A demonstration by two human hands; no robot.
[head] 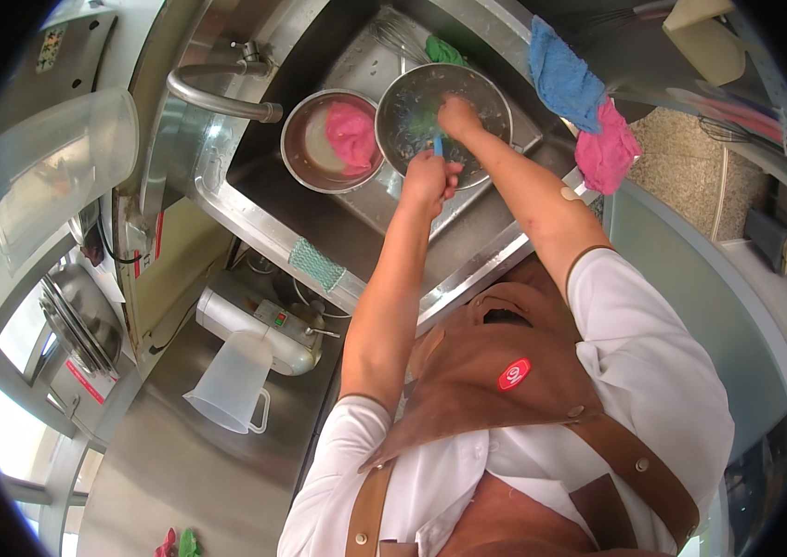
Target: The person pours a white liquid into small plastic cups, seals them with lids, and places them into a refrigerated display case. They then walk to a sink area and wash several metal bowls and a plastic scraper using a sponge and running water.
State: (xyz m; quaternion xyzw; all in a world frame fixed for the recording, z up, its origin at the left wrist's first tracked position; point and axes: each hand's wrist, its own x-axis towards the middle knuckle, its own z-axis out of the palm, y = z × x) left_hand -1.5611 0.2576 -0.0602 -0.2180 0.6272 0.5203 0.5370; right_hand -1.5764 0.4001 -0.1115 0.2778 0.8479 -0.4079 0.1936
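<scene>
My left hand point(428, 179) grips a slim blue-handled utensil point(438, 145) at the near rim of a large metal bowl point(393, 90). Inside that bowl is my right hand point(458, 117), its fingers curled; whether it holds anything is hidden. Below the fingers lies something green point(424, 124), blurred, amid cloudy water and food scraps. A smaller metal pot point(294, 125) stands to the left with a pink cloth point(351, 136) in it. Both vessels are in a steel sink point(310, 216). Behind the large bowl are a wire whisk point(397, 38) and a green cloth point(444, 51).
A curved faucet point(219, 101) reaches over the sink's left side. On the rim lie a teal scrubbing cloth point(317, 263), a blue cloth point(564, 73) and a pink cloth point(608, 150). A plastic measuring jug point(233, 383) and a silver machine point(261, 327) occupy the left counter.
</scene>
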